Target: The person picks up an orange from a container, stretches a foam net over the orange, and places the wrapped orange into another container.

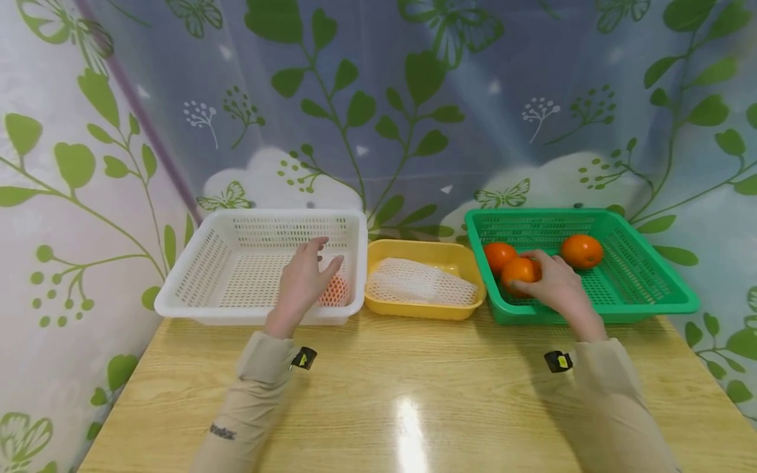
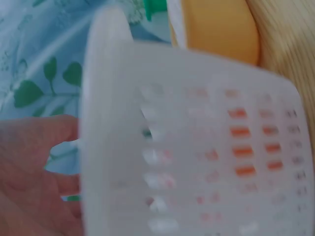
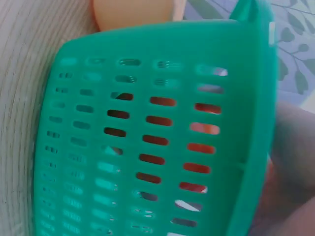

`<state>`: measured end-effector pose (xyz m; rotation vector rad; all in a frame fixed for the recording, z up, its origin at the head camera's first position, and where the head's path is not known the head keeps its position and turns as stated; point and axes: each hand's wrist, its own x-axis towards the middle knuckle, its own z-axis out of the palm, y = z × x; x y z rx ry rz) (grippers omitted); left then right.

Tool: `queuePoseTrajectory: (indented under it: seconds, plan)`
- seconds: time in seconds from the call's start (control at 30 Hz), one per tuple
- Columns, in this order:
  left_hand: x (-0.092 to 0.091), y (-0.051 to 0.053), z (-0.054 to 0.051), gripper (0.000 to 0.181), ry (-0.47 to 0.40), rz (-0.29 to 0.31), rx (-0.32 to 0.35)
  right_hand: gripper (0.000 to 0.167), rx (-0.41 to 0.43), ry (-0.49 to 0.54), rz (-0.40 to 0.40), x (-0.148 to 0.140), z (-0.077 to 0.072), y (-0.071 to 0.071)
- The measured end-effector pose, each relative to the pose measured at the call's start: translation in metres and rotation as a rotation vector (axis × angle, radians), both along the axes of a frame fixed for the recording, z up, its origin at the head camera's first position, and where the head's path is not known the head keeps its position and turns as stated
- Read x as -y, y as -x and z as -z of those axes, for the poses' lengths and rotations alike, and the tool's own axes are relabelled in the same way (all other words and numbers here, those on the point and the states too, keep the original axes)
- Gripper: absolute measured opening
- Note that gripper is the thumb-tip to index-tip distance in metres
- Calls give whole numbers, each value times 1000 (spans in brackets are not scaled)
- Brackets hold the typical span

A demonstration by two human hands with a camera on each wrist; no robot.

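Taking the yellow tray (image 1: 420,311) as the middle of the dial, the white basket (image 1: 213,311) sits at nine o'clock on the wooden table (image 1: 355,394), and inside it, between three and four o'clock of its own centre, lies one netted fruit (image 1: 334,292), orange showing through a pinkish mesh. The left hand (image 1: 303,282) is over that basket just beside this fruit, its fingers loose and thumb apart, released, with nothing seen in its grasp. At the centre, the yellow tray holds white netting (image 1: 408,279), at least two overlapping pieces, though the exact number cannot be told. At three o'clock stands the green basket (image 1: 656,307) with three bare orange fruits: a rear-left fruit (image 1: 498,253) toward nine o'clock inside it, a gripped fruit (image 1: 519,272) just in front of that one, and a lone fruit (image 1: 582,251) near twelve. The right hand (image 1: 556,282) grasps the gripped fruit between thumb and fingers; whether it is lifted at all cannot be told. Judging by how things lie, the work looks early: of four fruits, one is sleeved and in the white basket, while three are unsleeved. In all there are two baskets and one tray.
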<state>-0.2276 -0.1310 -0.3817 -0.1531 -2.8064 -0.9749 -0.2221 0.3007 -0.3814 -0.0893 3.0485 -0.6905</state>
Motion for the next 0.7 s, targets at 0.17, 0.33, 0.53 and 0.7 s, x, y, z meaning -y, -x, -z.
queuePoseTrajectory:
  seconds: [0.17,0.33,0.53,0.7]
  plan:
    - [-22,-7,-10,48,-67,38,-128,70,-114,103,56,1,-3,-8]
    - [-49,-15,-17,41,-137,117,-216,76,-211,199,84,10,-7,-18]
    - [-80,-22,-21,37,-234,217,-226,72,-335,356,96,30,-5,-29]
    - [-103,-26,-16,37,-260,297,-212,69,-401,576,43,52,1,-34]
